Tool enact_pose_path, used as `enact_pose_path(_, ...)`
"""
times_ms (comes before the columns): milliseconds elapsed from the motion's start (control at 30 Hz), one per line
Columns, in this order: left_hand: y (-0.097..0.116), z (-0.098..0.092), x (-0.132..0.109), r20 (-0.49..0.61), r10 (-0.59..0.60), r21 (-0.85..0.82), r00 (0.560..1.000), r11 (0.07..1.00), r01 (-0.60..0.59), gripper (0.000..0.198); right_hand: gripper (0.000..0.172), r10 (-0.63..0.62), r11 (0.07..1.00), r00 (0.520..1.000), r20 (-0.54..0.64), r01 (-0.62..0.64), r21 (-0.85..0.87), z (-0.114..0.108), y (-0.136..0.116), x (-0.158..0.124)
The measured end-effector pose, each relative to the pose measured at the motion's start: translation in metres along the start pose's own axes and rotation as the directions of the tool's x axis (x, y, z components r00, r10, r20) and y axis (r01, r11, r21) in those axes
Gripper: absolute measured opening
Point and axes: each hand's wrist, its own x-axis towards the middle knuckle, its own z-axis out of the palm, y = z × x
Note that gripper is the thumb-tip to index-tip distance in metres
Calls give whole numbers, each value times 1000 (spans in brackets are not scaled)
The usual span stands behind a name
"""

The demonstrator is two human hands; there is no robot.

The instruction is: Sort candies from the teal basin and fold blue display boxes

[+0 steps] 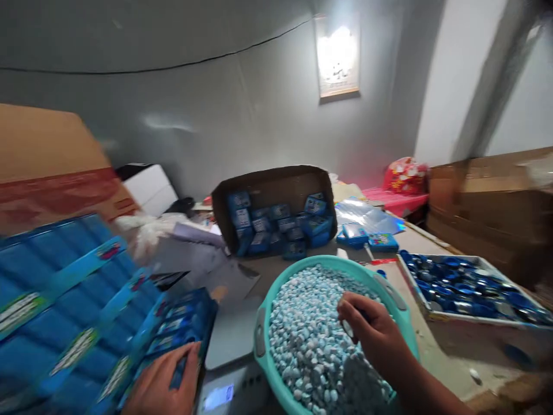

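A teal basin (pixel 264 328) full of small pale blue and white candies (pixel 306 340) sits in front of me. My right hand (pixel 374 334) reaches into it with curled fingers pinching into the pile; what they hold is hidden. My left hand (pixel 166 383) lies at the bottom left, fingers wrapped on a small blue packet (pixel 179 340) at the edge of a stack of blue display boxes (pixel 64 311). A digital scale (pixel 224 395) shows below the basin.
A tipped cardboard carton (pixel 276 184) holds several blue packets at the table's back. A white tray (pixel 421 302) of dark blue lids stands at the right. Brown cartons (pixel 488 202) line the right wall; another carton (pixel 47 161) rises at the left. Loose blue packets (pixel 367 237) lie behind the basin.
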Motion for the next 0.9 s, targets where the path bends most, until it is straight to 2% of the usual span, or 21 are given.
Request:
enact_pose_path(67,-33,-23,-9,86,-141,137,986,982,128,25,50,-22,999,1000,11,22,-24,-2,-1,-1)
enact_pose_path(133,-50,-36,-16,134,-232,211,963,957,201,25,49,-14,999,1000,-8,14,-34,-4,-3,-3)
enact_pose_path(200,-53,-38,-20,158,-291,243,944,938,249,27,50,27,999,999,-35,-28,-24,-6,-3,-3)
enact_pose_path(300,-44,-33,-27,171,-326,254,930,926,278,34,51,92,996,994,-60,-92,4,-8,-1,-3)
enact_pose_path(467,-31,-23,-46,132,-166,239,977,962,131,50,51,118,993,990,-77,-119,-10,-10,1,-1)
enact_pose_path(633,-30,-14,-59,58,16,271,998,962,-31,35,49,100,994,993,-55,-103,-44,-11,0,-2)
enact_pose_path(767,-29,-7,-60,14,37,297,999,954,-40,31,51,123,989,984,-131,-133,-63,-12,4,-1)
enact_pose_path(900,-28,-3,-60,22,-3,362,1000,932,-5,31,50,130,986,977,-167,-145,-84,-16,14,-1)
